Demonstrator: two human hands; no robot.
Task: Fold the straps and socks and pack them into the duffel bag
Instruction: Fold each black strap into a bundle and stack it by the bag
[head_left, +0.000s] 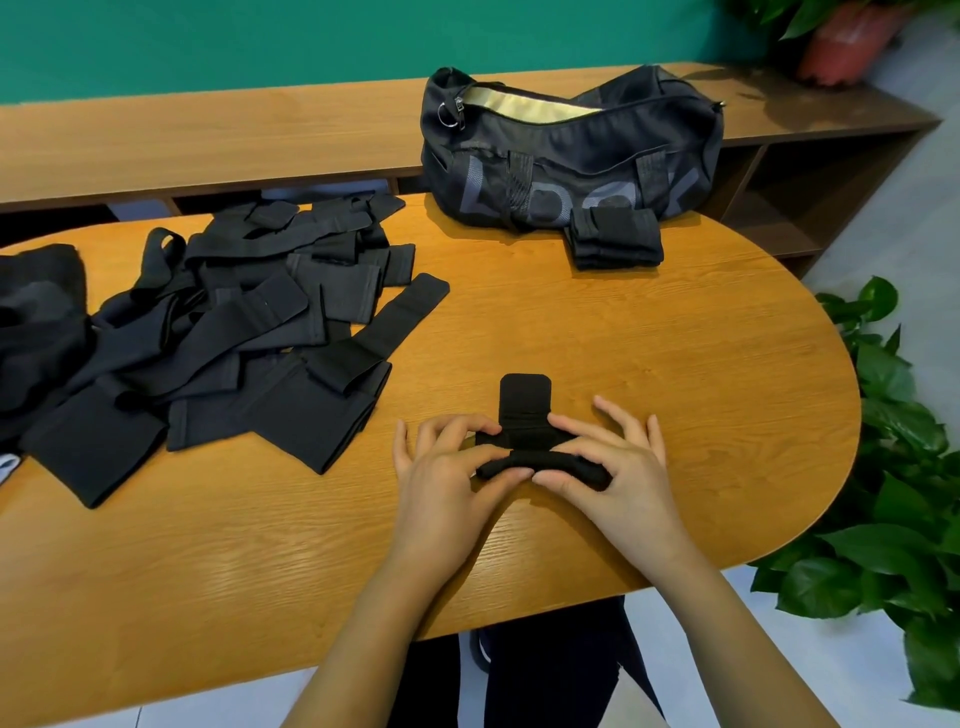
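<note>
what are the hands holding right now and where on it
Both hold one black strap on the table: the left hand pinches the folded roll's left end, the right hand its right end.

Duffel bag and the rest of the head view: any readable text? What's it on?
Duffel bag: large grey letters on its side, perhaps "LOOK"; its handles and the folded stack cover parts, so this is not certain.
No other text is visible anywhere.

A loose pile of black straps (234, 322) is spread over the left of an oval wooden table (675, 364). An unzipped duffel bag (571, 150) is set at the far edge, with a folded black stack (615, 239) just beside it. A single strap (524, 400) is laid near the front.
</note>
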